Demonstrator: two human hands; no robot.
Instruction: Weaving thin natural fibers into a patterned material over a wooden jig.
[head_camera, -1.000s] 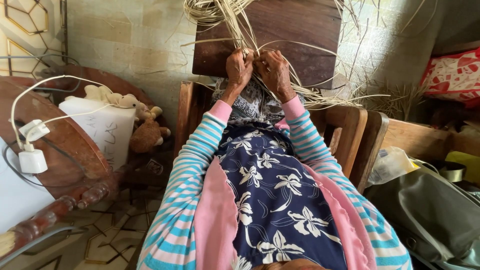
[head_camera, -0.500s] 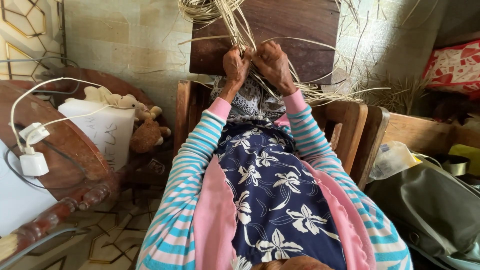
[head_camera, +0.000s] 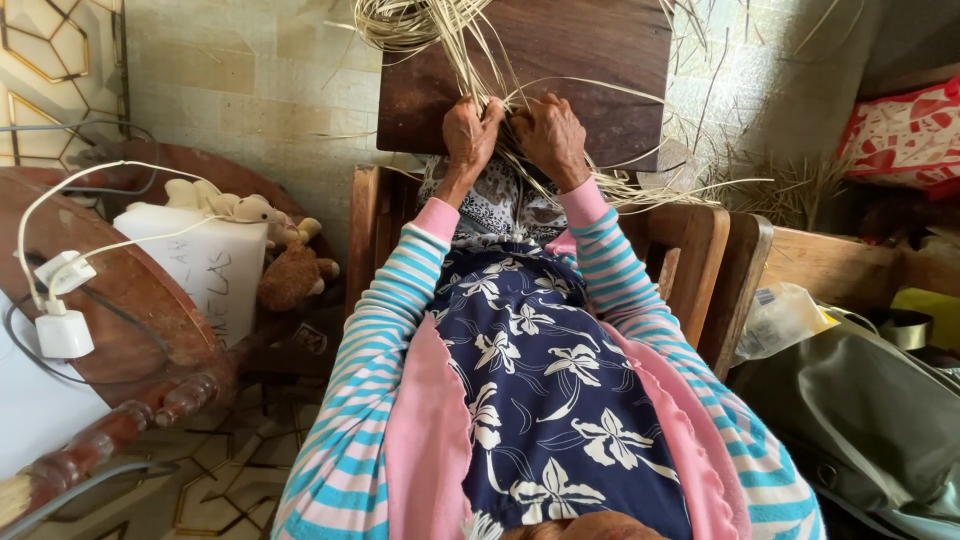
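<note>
Gripping pale straw strands (head_camera: 480, 50) with my left hand (head_camera: 470, 128) and right hand (head_camera: 549, 134), knuckles touching, over a dark wooden surface (head_camera: 590, 50).

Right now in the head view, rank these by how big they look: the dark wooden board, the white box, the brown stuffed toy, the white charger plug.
1. Dark wooden board, partly cut off at the top.
2. White box.
3. Brown stuffed toy.
4. White charger plug.
The toy and plug look close in size; the plug sits nearer the camera, so that order is unsure.
</note>
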